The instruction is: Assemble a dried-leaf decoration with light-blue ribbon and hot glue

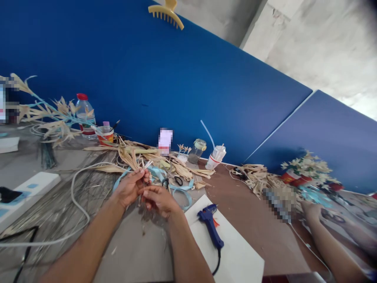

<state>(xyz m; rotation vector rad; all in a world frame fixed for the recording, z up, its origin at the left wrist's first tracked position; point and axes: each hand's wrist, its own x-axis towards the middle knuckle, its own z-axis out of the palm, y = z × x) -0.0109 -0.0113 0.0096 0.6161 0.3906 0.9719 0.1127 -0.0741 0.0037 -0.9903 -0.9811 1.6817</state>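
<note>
Item: husk strip [143,169], pinched between my left hand [129,191] and right hand [159,200]. Both hands were closed on it, close together above the worktop [253,220]. Husk pile [156,157] lay at 12 o'clock of my hands, scissors [174,181] at 2, and glue gun [209,224] at 4, untouched on a white sheet [241,255]. A made-up flower spray [55,114] lay at 10. I judged the work early: one piece in hand, most husks loose.

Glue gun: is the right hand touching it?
Apart. Head view shows the glue gun lying on the white sheet, a clear gap from the right hand.
</note>
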